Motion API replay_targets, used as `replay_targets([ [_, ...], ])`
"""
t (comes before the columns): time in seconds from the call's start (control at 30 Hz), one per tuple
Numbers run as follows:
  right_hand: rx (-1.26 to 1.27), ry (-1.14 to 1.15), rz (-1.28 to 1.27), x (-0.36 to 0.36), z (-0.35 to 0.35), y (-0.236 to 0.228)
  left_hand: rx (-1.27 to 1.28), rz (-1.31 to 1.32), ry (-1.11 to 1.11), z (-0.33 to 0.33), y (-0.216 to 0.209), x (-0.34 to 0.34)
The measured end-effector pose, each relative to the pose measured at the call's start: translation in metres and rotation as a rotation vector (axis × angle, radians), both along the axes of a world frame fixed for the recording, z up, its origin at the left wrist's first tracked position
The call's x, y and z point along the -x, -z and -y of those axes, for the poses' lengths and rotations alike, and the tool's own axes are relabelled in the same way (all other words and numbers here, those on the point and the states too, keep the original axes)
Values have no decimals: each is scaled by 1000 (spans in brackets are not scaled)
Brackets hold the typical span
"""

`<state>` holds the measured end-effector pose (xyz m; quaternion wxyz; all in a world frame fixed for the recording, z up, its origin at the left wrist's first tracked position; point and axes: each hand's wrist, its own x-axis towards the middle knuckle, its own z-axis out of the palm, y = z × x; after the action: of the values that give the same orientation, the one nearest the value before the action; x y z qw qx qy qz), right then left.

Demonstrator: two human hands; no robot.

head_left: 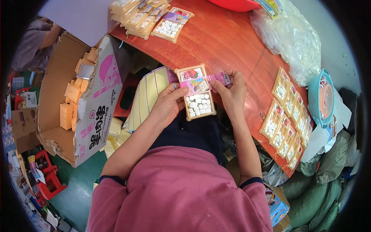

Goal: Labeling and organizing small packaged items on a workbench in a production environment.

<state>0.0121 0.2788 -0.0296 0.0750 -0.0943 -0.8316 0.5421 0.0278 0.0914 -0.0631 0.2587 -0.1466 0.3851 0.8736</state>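
Observation:
In front of my waist, by the edge of a red table [228,42], I hold a shallow tan plastic tray [201,115] of small white pieces that look like candies. Its upper compartment shows a red strawberry picture. A pink printed paper band [194,82] lies across the tray's middle, and its end sticks out to the right. My left hand [167,101] is closed on the tray's left side, thumb on the band. My right hand [234,92] pinches the band's free end between thumb and fingers. What lies beneath the tray is hidden.
Stacked banded trays [133,19] stand at the table's far left. Rows of filled trays [284,118] lie at the right, near a teal basin [314,89] and a clear plastic bag [295,38]. A cardboard box [98,112] at left contains orange trays [69,110]. Red stools [52,185] stand beyond it.

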Motion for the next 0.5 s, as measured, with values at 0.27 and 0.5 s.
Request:
replay_targets([
  [0.27, 810, -115, 300, -9, 13, -19, -386, -6, 39, 1, -7, -5],
  [0.5, 652, -258, 339, -4, 32, -29, -591, -71, 199, 8, 6, -2],
])
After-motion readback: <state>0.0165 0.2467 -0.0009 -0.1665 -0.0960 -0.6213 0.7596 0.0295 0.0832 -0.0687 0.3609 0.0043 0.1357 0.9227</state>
